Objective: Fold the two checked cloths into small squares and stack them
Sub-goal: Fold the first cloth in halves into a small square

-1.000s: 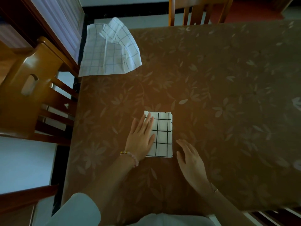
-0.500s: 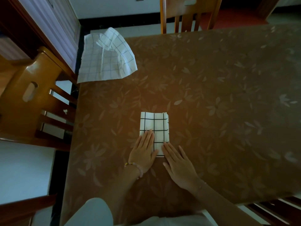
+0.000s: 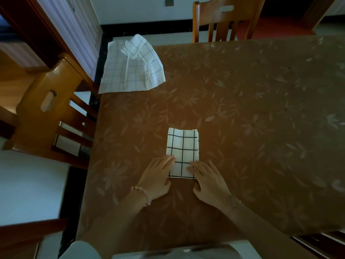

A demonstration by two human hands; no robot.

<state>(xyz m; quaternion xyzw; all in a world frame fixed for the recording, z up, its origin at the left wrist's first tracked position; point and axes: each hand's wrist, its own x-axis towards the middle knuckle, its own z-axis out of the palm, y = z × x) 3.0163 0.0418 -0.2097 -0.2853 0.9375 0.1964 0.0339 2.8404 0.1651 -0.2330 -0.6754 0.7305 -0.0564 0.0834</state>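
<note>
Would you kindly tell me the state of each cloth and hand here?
folded cloth: folded into a narrow rectangle, flat on the table.
second cloth: unfolded, rumpled, overhanging the table's far left corner.
left hand: fingers rest on folded cloth's near left corner.
right hand: fingers rest on its near right corner.

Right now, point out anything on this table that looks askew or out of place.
The unfolded checked cloth lies rumpled over the table's far left corner, one flap crumpled up. The folded cloth sits straight, left hand and right hand at its near corners.
</note>
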